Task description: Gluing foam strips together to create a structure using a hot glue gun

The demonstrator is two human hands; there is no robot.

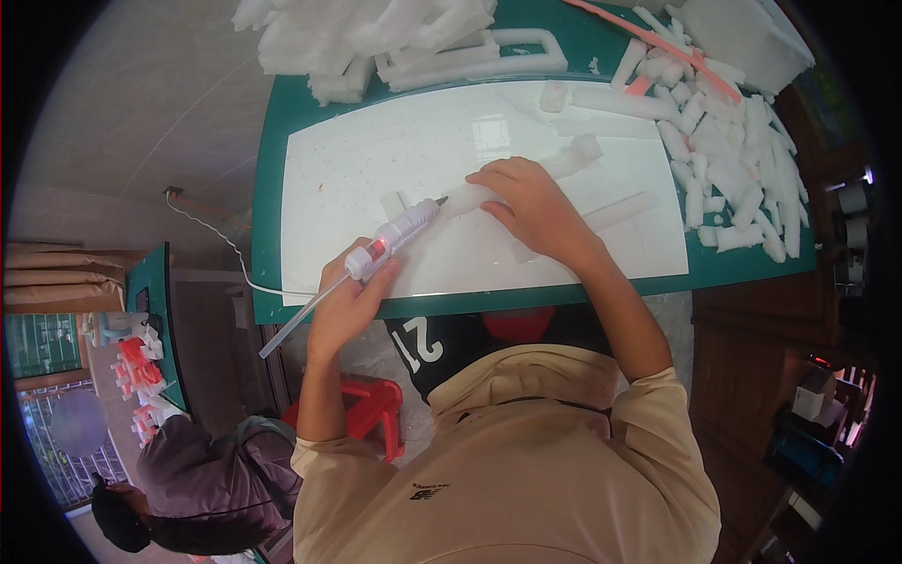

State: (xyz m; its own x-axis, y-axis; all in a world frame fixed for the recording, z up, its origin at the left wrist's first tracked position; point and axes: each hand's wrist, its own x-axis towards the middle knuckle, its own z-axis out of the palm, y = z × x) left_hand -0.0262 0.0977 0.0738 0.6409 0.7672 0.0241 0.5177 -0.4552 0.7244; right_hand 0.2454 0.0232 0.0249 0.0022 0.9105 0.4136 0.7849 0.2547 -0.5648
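Observation:
My left hand (355,291) is closed around a white hot glue gun (399,233) with a red light on its body. A clear glue stick (287,334) sticks out of its back end. The gun's dark nozzle meets the near end of a white foam strip (462,199) on the white board (376,160). My right hand (526,202) rests over the strip, thumb and fingers about it; its far end shows beyond the hand. A small foam piece (393,203) lies beside the gun, and a thin foam strip (620,211) lies right of my right wrist.
Many loose foam offcuts (742,179) cover the table's right side. Foam stacks (376,38) and a foam frame (526,47) sit at the back. A white cord (235,246) runs left off the green table (268,197). A red stool (371,414) and another person (207,479) are at left.

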